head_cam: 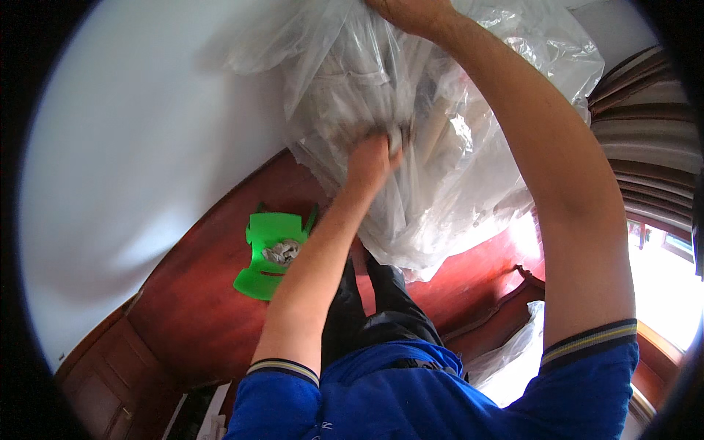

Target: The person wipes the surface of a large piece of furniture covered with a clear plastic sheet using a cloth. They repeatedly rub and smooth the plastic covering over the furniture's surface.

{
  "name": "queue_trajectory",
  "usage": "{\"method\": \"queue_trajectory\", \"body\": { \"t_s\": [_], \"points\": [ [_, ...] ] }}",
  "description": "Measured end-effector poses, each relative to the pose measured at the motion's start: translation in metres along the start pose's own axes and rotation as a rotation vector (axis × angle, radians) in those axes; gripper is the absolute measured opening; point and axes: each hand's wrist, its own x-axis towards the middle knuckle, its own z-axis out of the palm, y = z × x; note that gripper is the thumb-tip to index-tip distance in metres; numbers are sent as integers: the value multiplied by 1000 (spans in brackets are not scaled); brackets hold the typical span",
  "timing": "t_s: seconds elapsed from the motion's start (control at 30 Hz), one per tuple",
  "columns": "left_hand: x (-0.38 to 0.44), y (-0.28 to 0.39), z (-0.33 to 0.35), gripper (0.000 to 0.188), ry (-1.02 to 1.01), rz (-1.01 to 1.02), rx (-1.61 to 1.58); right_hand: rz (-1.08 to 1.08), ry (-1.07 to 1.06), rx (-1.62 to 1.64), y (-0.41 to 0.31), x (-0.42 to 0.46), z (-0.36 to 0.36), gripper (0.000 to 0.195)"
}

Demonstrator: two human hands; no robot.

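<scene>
A large clear plastic sheet (pixel 429 220) hangs in loose, shiny folds before me, high off the floor. Pale and brownish shapes show dimly through it; what they are cannot be made out. My left hand (pixel 373 157) is closed at the middle of the sheet, blurred, with plastic bunched at its fingers. Up at the top edge of the picture, my right hand (pixel 413 15) is against the upper part of the sheet. Its fingers are cut off by the frame, so its grip is hidden.
On the reddish floor (pixel 214 319) stands a small green plastic chair (pixel 275 226) with a crumpled cloth or paper (pixel 281 252) on its seat. A white wall (pixel 126 137) rises at left. Striped curtains (pixel 643 132) hang at right, above dark wooden furniture (pixel 495 319) and more plastic (pixel 511 357).
</scene>
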Motion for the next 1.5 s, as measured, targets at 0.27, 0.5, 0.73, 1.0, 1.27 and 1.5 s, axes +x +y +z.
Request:
{"method": "queue_trajectory", "body": {
  "t_s": [0.27, 0.5, 0.73, 1.0, 1.27, 1.5],
  "points": [
    [-125, -26, 49, 41, -380, -12, -57, 91, -185, -47, -13, 14, -6, 52],
    [-96, 72, -81, 38, -235, 67, -438, 111, 26, -228, -4, 6, -66, 56],
    [-72, 98, -161, 41, -165, -241, -922, 538, -324, 649, -107, -165, -160, 87],
    [-38, 149, -186, 46, -683, 52, -457, 1502, 254, 1712, -163, -288, -125, 40],
    [120, 174, -307, 33, -224, 203, 47, 1453, 291, 1491, -125, -208, -130, 25],
    [224, 110, -263, 56, 107, 783, 537, 866, 87, 278, -136, -112, -35, 31]
  ]
}}
